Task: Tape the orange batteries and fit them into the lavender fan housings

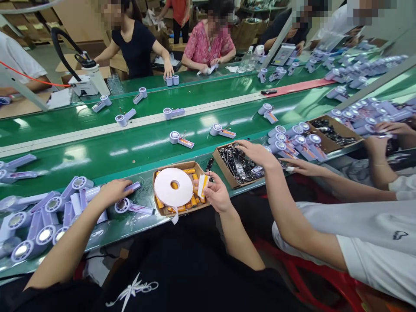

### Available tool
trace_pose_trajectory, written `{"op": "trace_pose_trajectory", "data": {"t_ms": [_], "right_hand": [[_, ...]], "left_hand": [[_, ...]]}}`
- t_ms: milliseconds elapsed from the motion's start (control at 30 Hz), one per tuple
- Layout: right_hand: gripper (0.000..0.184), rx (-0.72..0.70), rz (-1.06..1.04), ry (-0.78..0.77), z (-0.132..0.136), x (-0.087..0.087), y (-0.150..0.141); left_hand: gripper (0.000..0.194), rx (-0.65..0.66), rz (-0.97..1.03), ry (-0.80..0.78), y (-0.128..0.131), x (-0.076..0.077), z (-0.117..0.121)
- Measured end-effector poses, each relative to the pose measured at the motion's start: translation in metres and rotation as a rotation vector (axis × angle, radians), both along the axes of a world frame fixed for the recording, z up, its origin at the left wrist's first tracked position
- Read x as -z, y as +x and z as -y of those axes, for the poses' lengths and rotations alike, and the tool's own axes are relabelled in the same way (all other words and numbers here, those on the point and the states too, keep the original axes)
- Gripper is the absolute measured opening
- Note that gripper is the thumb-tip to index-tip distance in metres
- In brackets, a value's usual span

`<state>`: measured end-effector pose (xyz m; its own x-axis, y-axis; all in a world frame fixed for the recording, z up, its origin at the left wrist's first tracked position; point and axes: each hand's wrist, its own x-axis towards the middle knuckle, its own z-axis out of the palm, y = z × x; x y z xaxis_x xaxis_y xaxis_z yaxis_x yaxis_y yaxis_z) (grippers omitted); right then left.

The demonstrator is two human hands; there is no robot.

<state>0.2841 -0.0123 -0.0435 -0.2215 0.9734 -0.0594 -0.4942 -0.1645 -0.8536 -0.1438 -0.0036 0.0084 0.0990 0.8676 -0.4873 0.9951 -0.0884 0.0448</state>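
Note:
My left hand reaches over a pile of lavender handheld fan housings and has its fingers around the handle of one fan housing; the rest of that piece is hidden under the hand. Just below it lies another fan housing with thin wires in its open handle. My right hand pinches an orange battery with white tape along it. This hand is over the right edge of a cardboard box of orange batteries, on which rests a white tape roll.
A box of small black parts stands to the right, a co-worker's hand over it. Several fan housings lie on the green conveyor belt. More housings crowd the right. People sit across the line.

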Motion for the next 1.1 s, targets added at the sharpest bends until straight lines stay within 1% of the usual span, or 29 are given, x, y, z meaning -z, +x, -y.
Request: {"op": "trace_pose_trajectory", "data": {"t_ms": [67,133,200,267,333,433,500,567,667,733,800,900,933,1000,1067,1100], "right_hand": [[0.075,-0.056,0.028,0.02,0.0,-0.001,-0.001],[0.076,-0.081,0.066,0.03,0.004,0.001,0.004],[0.077,-0.077,0.1,0.029,0.011,0.007,0.012],[0.076,-0.057,0.115,0.009,0.017,0.014,0.019],[0.075,-0.039,0.108,-0.021,0.019,0.019,0.023],[0.075,-0.03,0.106,-0.038,0.017,0.02,0.022],[0.074,-0.04,0.133,-0.009,0.016,0.015,0.019],[0.072,-0.06,0.156,0.031,0.018,0.01,0.018],[0.07,-0.085,0.133,0.058,0.02,0.005,0.016],[0.07,-0.073,0.115,0.066,0.018,0.003,0.012],[0.069,-0.046,0.133,0.081,0.01,0.0,0.005],[0.066,-0.041,0.165,0.14,-0.009,-0.011,-0.01],[0.064,-0.051,0.163,0.169,-0.016,-0.017,-0.015],[0.06,-0.087,0.158,0.229,-0.026,-0.029,-0.025],[0.055,-0.136,0.173,0.277,-0.033,-0.04,-0.033],[0.053,-0.162,0.188,0.29,-0.035,-0.044,-0.037]], "left_hand": [[0.052,-0.01,-0.068,-0.02,0.006,-0.006,-0.004],[0.051,-0.026,-0.153,-0.025,0.009,-0.011,-0.001],[0.052,-0.041,-0.238,0.002,0.01,-0.015,0.004],[0.045,-0.044,-0.3,0.025,0.009,-0.017,0.006],[0.039,-0.036,-0.336,0.048,0.009,-0.018,-0.001],[0.042,0.044,-0.296,0.141,0.012,-0.013,-0.026],[0.037,0.102,-0.266,0.171,0.015,-0.005,-0.045],[0.03,0.118,-0.267,0.146,0.016,0.003,-0.06],[0.025,0.131,-0.267,0.129,0.014,0.006,-0.075],[0.031,0.173,-0.249,0.163,0.013,0.003,-0.086],[0.039,0.222,-0.222,0.222,0.012,0.0,-0.102],[0.044,0.262,-0.189,0.285,0.014,0.004,-0.128],[0.044,0.255,-0.19,0.302,0.014,0.006,-0.137],[0.042,0.199,-0.223,0.316,0.013,0.013,-0.151],[0.039,0.15,-0.253,0.296,0.011,0.019,-0.16],[0.038,0.15,-0.254,0.277,0.009,0.021,-0.163]]}}
